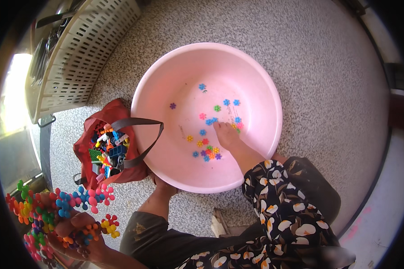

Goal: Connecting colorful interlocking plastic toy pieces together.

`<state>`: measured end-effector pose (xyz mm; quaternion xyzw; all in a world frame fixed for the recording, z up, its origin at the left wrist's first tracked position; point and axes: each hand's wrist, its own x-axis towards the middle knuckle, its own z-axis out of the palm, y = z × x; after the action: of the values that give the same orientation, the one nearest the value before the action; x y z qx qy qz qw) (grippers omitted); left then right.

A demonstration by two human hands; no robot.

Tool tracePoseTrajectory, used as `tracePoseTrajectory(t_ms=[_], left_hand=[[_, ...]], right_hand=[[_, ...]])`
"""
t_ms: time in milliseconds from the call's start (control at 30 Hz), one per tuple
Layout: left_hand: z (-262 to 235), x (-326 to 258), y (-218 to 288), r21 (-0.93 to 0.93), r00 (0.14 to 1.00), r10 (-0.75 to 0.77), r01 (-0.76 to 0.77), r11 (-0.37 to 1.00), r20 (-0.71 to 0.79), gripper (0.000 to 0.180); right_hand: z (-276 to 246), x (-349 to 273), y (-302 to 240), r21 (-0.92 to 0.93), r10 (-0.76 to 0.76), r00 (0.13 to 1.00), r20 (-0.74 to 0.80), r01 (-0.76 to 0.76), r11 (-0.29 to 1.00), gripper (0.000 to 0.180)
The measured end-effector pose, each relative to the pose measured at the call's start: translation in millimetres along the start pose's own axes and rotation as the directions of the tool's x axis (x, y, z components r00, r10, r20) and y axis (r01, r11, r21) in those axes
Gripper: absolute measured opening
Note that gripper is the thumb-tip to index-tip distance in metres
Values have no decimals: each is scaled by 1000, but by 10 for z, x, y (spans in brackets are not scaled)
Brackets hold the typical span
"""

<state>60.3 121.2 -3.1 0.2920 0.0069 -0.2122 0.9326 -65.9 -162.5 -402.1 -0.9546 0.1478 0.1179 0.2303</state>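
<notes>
My left hand [78, 228], at the lower left, is closed round a chain of linked flower-shaped plastic pieces [63, 204] in many colours. The chain spreads out on both sides of the fingers. My right hand [228, 136] reaches into a large pink basin [159, 157], its fingers curled down and its fingertips partly hidden. Right by those fingertips lie blue flower pieces [209, 121]. Loose pieces are scattered over the basin floor, among them a green piece [217, 108], a purple piece [173, 106] and a mixed cluster [209, 153] nearer to me.
Left of the basin stands a red cloth bag [87, 143] full of toy bricks [114, 150], one dark handle [155, 143] looping over the basin rim. A cream slatted plastic basket [83, 58] stands at upper left. Some wood [219, 223] lies between my legs on the speckled floor [327, 89].
</notes>
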Motion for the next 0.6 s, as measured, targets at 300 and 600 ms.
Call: tracePoseTrajectory(t_ms=[300, 600], left_hand=[[-66, -16, 33, 18, 998, -51, 50, 999, 23, 44], [143, 23, -14, 97, 994, -68, 60, 993, 80, 45]], right_hand=[[175, -23, 64, 87, 123, 992, -12, -121, 989, 16], [-149, -70, 18, 763, 504, 792, 344, -549, 341, 12]])
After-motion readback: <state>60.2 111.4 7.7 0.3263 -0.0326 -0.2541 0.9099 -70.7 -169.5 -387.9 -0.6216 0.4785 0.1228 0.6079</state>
